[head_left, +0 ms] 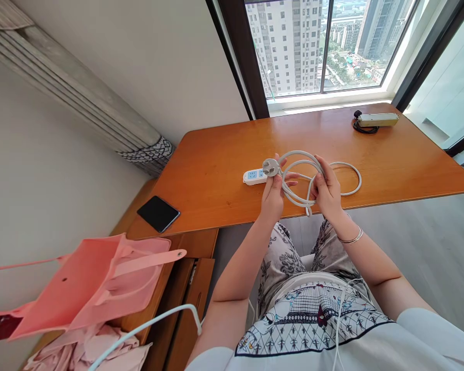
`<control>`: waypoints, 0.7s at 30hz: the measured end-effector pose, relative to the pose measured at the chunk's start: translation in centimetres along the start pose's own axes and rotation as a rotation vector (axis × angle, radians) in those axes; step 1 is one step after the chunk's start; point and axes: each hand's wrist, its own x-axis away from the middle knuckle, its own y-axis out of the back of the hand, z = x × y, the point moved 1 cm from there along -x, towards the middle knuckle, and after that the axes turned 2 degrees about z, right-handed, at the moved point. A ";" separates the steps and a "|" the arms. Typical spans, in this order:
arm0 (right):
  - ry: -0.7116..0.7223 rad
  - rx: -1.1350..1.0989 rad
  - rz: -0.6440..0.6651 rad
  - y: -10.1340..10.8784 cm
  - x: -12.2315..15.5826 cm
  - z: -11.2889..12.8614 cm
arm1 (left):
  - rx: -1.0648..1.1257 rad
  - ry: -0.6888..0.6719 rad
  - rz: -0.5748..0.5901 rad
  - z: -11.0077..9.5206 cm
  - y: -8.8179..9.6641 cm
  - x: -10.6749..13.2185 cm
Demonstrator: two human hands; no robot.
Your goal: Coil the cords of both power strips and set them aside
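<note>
A white power cord [299, 153] is looped into a coil between my two hands, above the near edge of the desk. My left hand [275, 190] is closed on the cord right by its grey-white plug [270, 167], whose prongs face me. On the other side of the coil, my right hand [327, 190] pinches the loops together. One further loop of cord lies on the desk to the right. Behind my left hand sits a white power strip [254, 176] with blue socket faces, partly hidden by the hand and plug.
A dark phone [158, 214] lies at the desk's left corner. Another power strip [378, 120] with a black cord rests at the far right of the wooden desk [212, 165]. An open pink bag [96, 283] and pink cloth [96, 350] are at lower left. A window [325, 51] stands behind.
</note>
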 end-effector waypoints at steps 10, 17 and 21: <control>-0.073 -0.161 -0.079 -0.5 -0.6 0.3 | -0.082 -0.118 0.031 0.3 0.2 0.1; -0.046 -0.217 -0.179 -0.5 -1.5 0.8 | -0.098 -0.101 0.031 0.2 0.3 0.1; -0.024 -0.224 -0.247 -0.9 -1.6 1.0 | -0.095 -0.033 0.028 -0.1 0.0 0.1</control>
